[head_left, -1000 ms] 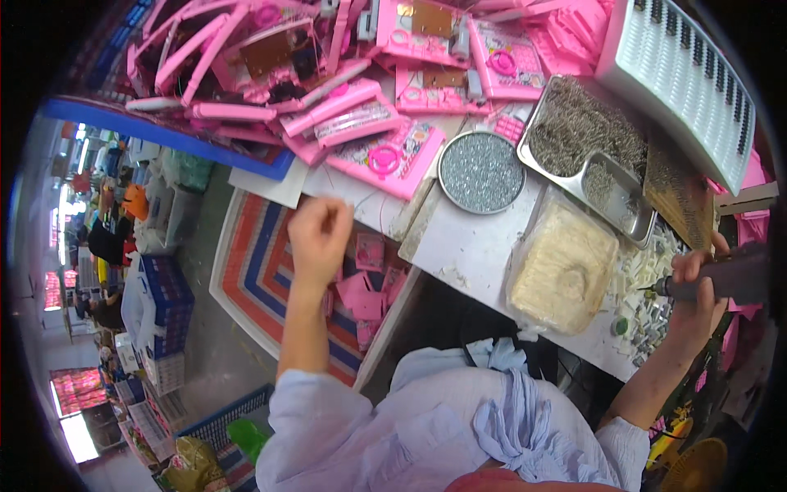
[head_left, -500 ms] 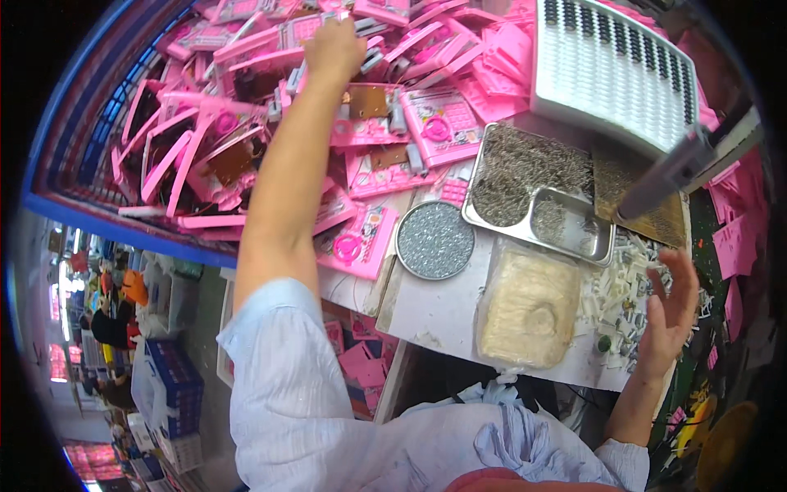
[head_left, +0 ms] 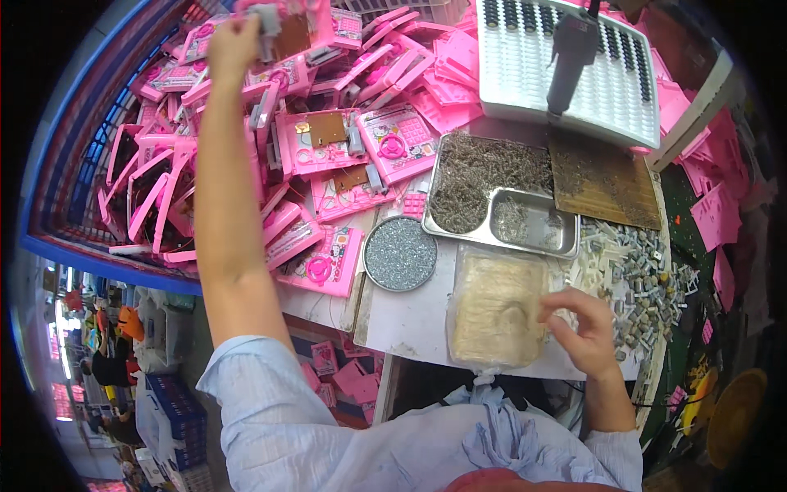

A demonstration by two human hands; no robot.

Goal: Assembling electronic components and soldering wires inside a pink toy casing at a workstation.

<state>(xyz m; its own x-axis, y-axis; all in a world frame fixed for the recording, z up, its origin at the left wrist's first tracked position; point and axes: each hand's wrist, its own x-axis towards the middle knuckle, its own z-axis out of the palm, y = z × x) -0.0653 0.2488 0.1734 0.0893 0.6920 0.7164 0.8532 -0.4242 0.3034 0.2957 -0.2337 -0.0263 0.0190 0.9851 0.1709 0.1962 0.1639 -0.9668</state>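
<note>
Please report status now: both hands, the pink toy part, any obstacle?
Left hand holds pink toy part at pink pile. Right hand open, near wrapped block, contact unclear. Dark tool over white tray, apart from hands.

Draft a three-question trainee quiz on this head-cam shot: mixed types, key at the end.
1. Multiple choice: what is the left hand holding?
A) a metal tray
B) a pink casing
C) a white tray

2. True or false: the dark power tool hangs clear of the right hand.

3. Fill in: seen from the head camera, the round dish stands to the ____ of the wrapped cream block.

Key: 1. B; 2. true; 3. left.
</note>
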